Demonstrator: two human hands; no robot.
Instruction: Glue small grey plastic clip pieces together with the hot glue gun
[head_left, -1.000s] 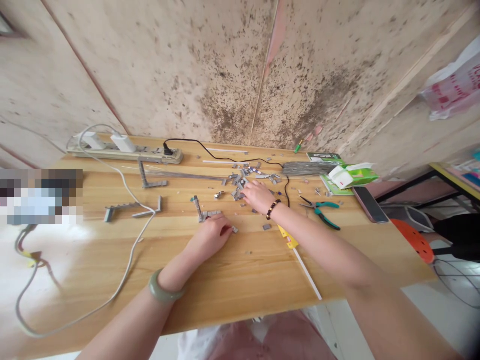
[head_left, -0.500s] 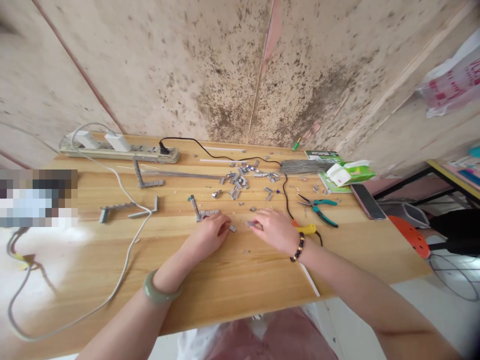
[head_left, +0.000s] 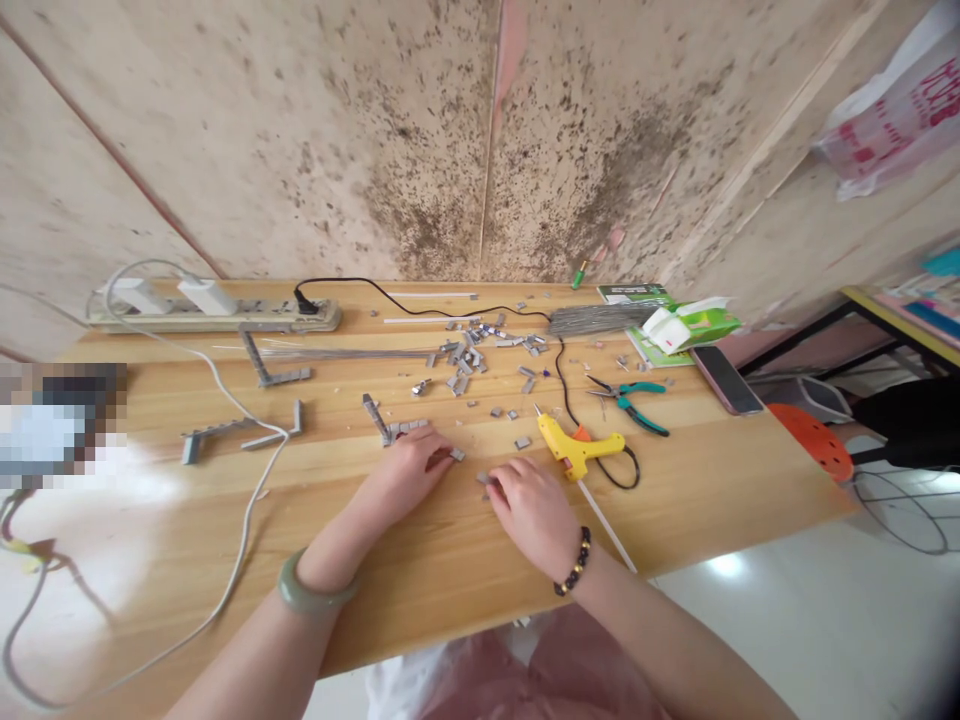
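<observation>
My left hand (head_left: 409,470) rests on the wooden table (head_left: 450,560), fingers curled down onto the end of an L-shaped row of small grey blocks (head_left: 390,428). My right hand (head_left: 532,510) lies just right of it, fingers pinched on a small grey block (head_left: 484,479) at the tabletop. A loose grey block (head_left: 457,454) sits between the two hands. A heap of more grey blocks (head_left: 469,358) lies farther back at the table's middle. A yellow glue gun (head_left: 577,447) lies just right of my right hand.
Green-handled pliers (head_left: 634,400), a phone (head_left: 722,378), a green packet (head_left: 694,325) and a bundle of thin wires (head_left: 592,318) sit at the right rear. A power strip (head_left: 217,310) with a white cable (head_left: 240,500) is at the left rear, near other grey block frames (head_left: 240,432).
My right hand came back from the far heap of blocks toward me with a small grey block and now sits beside my left hand. The glue gun has come into view.
</observation>
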